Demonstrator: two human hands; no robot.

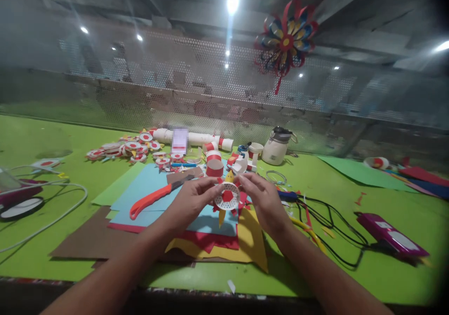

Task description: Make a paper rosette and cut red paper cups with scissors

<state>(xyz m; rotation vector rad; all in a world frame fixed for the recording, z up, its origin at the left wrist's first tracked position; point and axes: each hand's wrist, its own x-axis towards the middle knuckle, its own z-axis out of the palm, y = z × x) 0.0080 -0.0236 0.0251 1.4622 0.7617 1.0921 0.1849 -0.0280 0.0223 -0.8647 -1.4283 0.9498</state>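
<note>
Over the stacked paper sheets, both hands hold a small paper turtle-like figure (227, 197). It has a round white dotted disc with a red centre, a yellow head at the top, a yellow pointed tail below and red legs. My left hand (196, 196) pinches its left edge between thumb and fingers. At its upper right, the fingertips of my right hand (262, 202) close on a red leg near the head. Left of my left hand lies an orange-handled cutting tool (150, 203) with a dark blade, on light blue paper (131, 193).
Several similar figures (133, 146) are piled at the back left, beside a long white tube (203, 139). A red-and-white paper cup (213, 163) and a beige flask (276, 146) stand behind my hands. Black cables (329, 221) run right to a magenta device (393, 235).
</note>
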